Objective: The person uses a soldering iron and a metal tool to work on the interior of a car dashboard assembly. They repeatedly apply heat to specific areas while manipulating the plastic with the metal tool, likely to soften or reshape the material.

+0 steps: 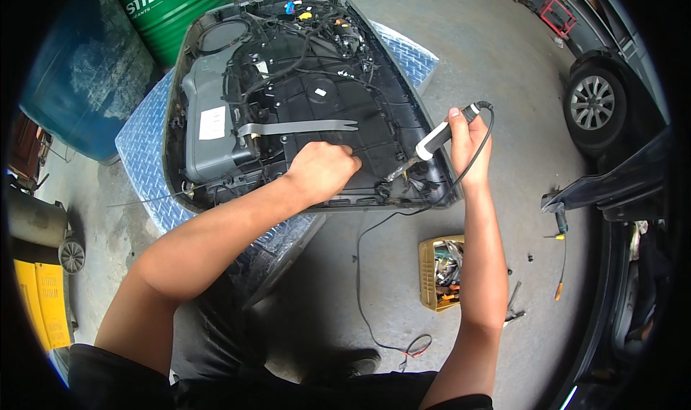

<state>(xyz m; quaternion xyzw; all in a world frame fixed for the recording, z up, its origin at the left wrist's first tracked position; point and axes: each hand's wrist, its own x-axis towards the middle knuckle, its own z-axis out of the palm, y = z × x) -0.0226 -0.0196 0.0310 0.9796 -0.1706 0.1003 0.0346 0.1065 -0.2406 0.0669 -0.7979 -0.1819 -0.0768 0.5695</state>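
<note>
A black car door panel (345, 147) lies with its inner side up in front of me, showing wiring, a grey housing (205, 151) and a round speaker opening. My right hand (471, 151) grips a soldering iron (435, 141) with a white and black handle. Its metal tip points down and left at the panel's near right corner; I cannot tell whether it touches. My left hand (322, 172) rests on the panel's near part, fingers curled under, and anything in them is hidden. Just beyond it a flat grey pry bar (302, 127) with a forked end lies across the panel.
Blue tread-plate stand (144, 144) under the panel. The iron's black cord (360, 295) runs to the floor. A yellow basket of tools (427, 280) stands near my right forearm. Green drum (165, 32) and blue drum (79, 86) stand far left; a car wheel (594, 102) is at right.
</note>
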